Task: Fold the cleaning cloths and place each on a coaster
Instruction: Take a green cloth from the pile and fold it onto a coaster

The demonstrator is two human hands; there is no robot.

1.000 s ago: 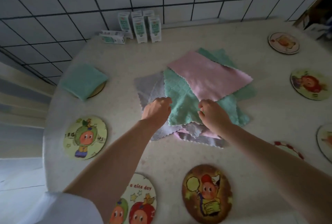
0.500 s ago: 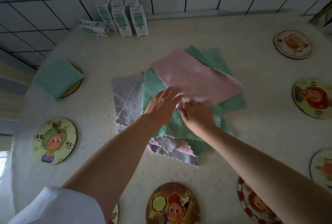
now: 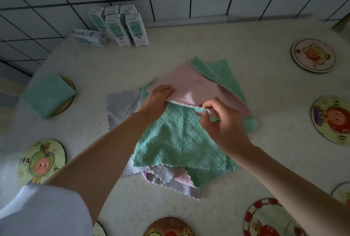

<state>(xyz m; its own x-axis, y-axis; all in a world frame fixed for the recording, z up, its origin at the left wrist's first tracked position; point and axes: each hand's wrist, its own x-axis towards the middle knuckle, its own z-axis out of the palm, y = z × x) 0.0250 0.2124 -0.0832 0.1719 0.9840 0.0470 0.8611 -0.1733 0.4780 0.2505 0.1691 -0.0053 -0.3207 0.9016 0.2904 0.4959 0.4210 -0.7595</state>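
Both hands on the far edge of the top green cloth point(image 3: 178, 141), mid-pile on the table point(image 3: 255, 46).

Left hand point(image 3: 154, 101) gripping the scalloped edge at its left end, fingers lying over the pink cloth point(image 3: 197, 88) beneath; right hand point(image 3: 221, 122) pinching the same edge between thumb and fingertips. Grey cloth point(image 3: 121, 107) poking out at the left of the pile. Off to the left, a folded green cloth point(image 3: 47, 93) already sitting on a coaster point(image 3: 69, 86). Milk cartons point(image 3: 121, 25) against the tiled wall.
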